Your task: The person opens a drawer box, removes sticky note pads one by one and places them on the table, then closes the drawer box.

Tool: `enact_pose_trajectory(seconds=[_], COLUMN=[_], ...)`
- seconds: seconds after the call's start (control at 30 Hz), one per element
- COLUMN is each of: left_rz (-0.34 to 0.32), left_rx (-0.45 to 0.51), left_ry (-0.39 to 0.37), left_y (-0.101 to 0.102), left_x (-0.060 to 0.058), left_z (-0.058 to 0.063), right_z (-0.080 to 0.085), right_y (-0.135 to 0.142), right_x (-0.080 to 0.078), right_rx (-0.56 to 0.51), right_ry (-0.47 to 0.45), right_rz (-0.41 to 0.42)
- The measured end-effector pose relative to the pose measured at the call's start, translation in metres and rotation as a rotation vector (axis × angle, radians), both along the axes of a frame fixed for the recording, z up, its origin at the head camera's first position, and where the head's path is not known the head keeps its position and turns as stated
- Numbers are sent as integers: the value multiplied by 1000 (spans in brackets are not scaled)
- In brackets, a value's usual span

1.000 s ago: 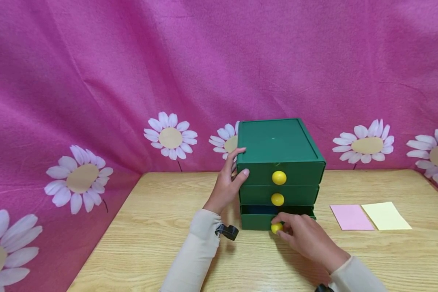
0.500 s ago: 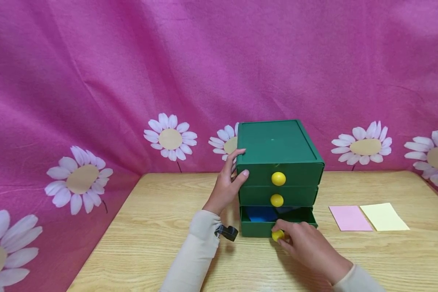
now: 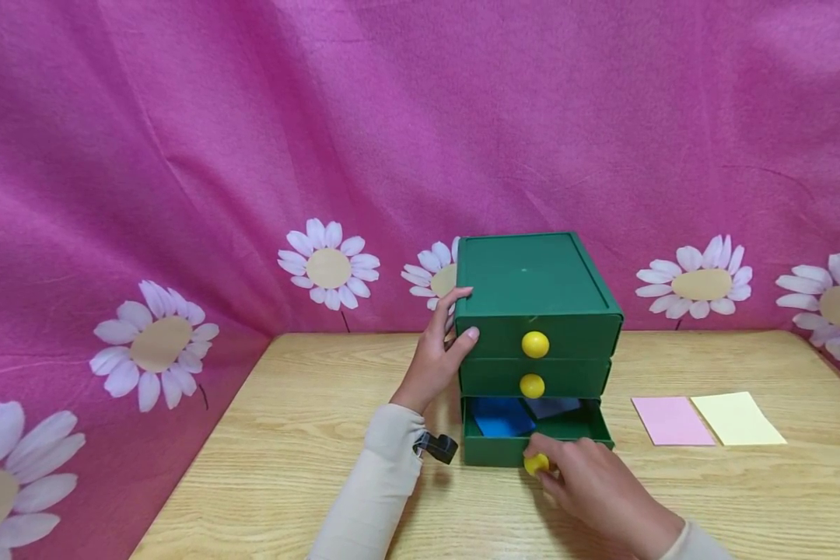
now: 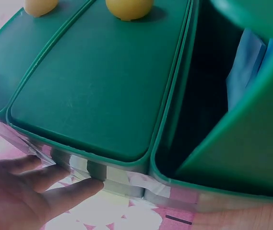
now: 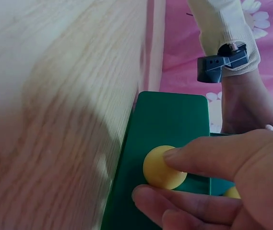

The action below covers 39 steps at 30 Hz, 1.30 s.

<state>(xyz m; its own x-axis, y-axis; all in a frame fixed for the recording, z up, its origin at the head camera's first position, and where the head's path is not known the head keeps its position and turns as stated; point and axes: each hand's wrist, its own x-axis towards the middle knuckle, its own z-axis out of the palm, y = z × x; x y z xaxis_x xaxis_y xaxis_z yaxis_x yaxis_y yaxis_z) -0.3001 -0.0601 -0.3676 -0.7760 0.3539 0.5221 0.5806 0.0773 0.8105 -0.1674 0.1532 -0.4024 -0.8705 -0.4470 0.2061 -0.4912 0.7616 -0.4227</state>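
A green three-drawer box (image 3: 532,272) with yellow ball knobs stands on the table. Its bottom drawer (image 3: 493,451) is pulled partly out, the upper two closed. My right hand (image 3: 595,482) pinches the bottom drawer's yellow knob (image 5: 162,167) between thumb and fingers, seen closely in the right wrist view. Inside that drawer lie a bright blue square (image 3: 502,417) and a darker greyish-blue one (image 3: 551,406). My left hand (image 3: 437,350) rests against the box's left side, thumb on the front edge. In the left wrist view its fingers (image 4: 74,194) stretch along the side wall.
Right of the box, a pink paper square (image 3: 672,421) and a pale yellow paper square (image 3: 738,418) lie side by side on the wooden table (image 3: 308,435). A pink cloth (image 3: 518,117) with daisies hangs behind. A black wrist mount (image 3: 436,447) sticks out from the left sleeve.
My right hand has drawn the bottom drawer farther out toward me, and the blue squares inside have come into view. The left hand has stayed in place on the box.
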Motion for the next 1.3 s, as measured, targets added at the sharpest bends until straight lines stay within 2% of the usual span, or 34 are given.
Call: enact_pose_trajectory(seconds=[0.23, 0.33, 0.47, 0.57, 1.03, 1.3], left_rz=[-6, -12, -5, 6, 3, -5], left_rx=[-1, -2, -5, -3, -9, 0], left_ry=[3, -1, 2, 9, -1, -8], left_y=[0, -1, -1, 0, -1, -1], left_x=[1, 11, 10, 1, 0, 1], left_z=[1, 11, 9, -1, -1, -1], right_z=[2, 2, 2, 3, 7, 8], right_y=[0, 0, -2, -1, -1, -4], right_x=[5, 7, 10, 11, 18, 22], right_rx=[8, 30, 61, 68, 71, 100], right_ry=[-86, -92, -82, -92, -265, -286], right_rz=[29, 34, 38, 51, 56, -5])
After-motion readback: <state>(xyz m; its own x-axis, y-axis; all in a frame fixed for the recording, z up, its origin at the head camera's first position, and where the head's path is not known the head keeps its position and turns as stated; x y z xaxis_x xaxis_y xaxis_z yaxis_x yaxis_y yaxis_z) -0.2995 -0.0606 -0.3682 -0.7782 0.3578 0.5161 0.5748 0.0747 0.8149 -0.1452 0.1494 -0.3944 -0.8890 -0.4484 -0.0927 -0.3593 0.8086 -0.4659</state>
